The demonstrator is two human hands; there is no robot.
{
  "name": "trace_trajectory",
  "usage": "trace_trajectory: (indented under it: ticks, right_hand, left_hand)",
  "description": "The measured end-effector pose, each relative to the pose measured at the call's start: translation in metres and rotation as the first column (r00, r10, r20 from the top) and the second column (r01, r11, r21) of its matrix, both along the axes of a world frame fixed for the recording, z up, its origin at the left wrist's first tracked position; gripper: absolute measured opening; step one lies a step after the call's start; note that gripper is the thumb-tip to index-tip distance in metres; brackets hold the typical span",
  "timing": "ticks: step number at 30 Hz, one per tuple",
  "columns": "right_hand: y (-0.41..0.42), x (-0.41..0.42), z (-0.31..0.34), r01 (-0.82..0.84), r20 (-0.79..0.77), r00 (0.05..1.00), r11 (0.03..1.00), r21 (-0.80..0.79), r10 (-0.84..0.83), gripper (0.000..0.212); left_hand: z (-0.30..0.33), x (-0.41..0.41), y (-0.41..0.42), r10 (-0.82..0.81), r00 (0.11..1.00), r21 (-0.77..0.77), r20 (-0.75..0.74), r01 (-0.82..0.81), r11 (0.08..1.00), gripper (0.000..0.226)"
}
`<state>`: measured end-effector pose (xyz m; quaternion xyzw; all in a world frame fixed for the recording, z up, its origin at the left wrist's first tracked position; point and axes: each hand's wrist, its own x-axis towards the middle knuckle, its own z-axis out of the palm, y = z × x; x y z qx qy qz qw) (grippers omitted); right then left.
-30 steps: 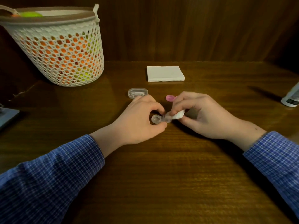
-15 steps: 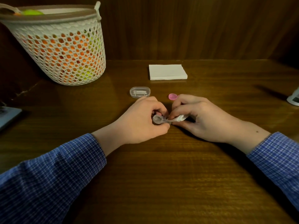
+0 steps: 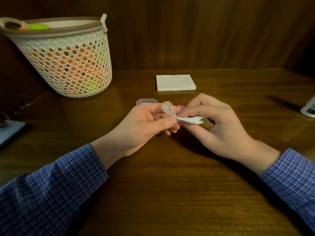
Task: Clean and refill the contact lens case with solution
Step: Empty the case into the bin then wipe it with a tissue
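Hands meet above the wooden table (image 3: 170, 193), just in front of the folded white napkin stack (image 3: 175, 82), which serves as ref. point. L hand (image 3: 144, 123) pinches the clear contact lens case (image 3: 167, 108) betw. thumb and fingers, raised off the table and tilted so one round well faces the camera. R hand (image 3: 219, 123) pinches a crumpled white tissue (image 3: 192, 119) betw. thumb and index, with one end of the tissue touching the lower part of the case; the other fingers are curled loosely beneath. Pink cap (image 3: 181, 107) lies on the table just behind the case, nearer the napkin stack, partly hidden by the fingers. Small clear oval box (image 3: 146, 101) sits to the front-left of the napkin stack, beside the L hand; contents too blurred to tell. White perforated basket (image 3: 68, 65) stands well to the left of the napkin stack, w/ orange and yellow-green items showing through its holes. White bottle (image 3: 309, 108), cut off by the frame edge, stands far right of the stack. Grey flat object (image 3: 8, 132) is at the far left edge. Both forearms wear blue checked sleeves (image 3: 51, 189).
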<state>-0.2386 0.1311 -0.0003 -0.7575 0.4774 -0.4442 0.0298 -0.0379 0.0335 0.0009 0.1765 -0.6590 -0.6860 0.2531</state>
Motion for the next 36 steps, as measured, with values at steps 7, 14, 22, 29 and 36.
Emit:
trace_trajectory:
  ticks: [7, 14, 22, 29, 36]
  right_hand:
    - [0.000, 0.003, 0.000, -0.032, 0.025, 0.999, 0.998, 0.050, 0.031, 0.020]
    - [0.001, 0.004, -0.001, -0.051, -0.057, 0.997, 0.991, 0.122, 0.058, 0.016]
    - [0.003, 0.005, 0.005, -0.018, -0.005, 1.000, 0.998, 0.057, 0.018, 0.015]
    - [0.000, -0.004, 0.006, 0.018, -0.106, 0.994, 0.991, -0.136, -0.033, 0.024]
    - [0.001, -0.004, 0.005, -0.087, -0.209, 0.976, 0.990, -0.111, 0.062, 0.028]
  left_hand:
    - [-0.002, 0.001, 0.000, 0.006, 1.000, -0.053, 0.008, -0.006, 0.999, 0.030]
    - [-0.004, 0.001, 0.001, -0.020, 0.999, -0.071, 0.036, 0.022, 0.997, 0.022]
    - [0.001, 0.001, -0.002, -0.082, 0.997, 0.112, -0.002, 0.082, 0.990, 0.026]
    - [0.005, 0.004, -0.007, -0.182, 0.983, 0.390, -0.019, 0.175, 0.904, 0.022]
    - [0.003, 0.005, -0.008, -0.331, 0.943, 0.484, -0.028, 0.303, 0.821, 0.022]
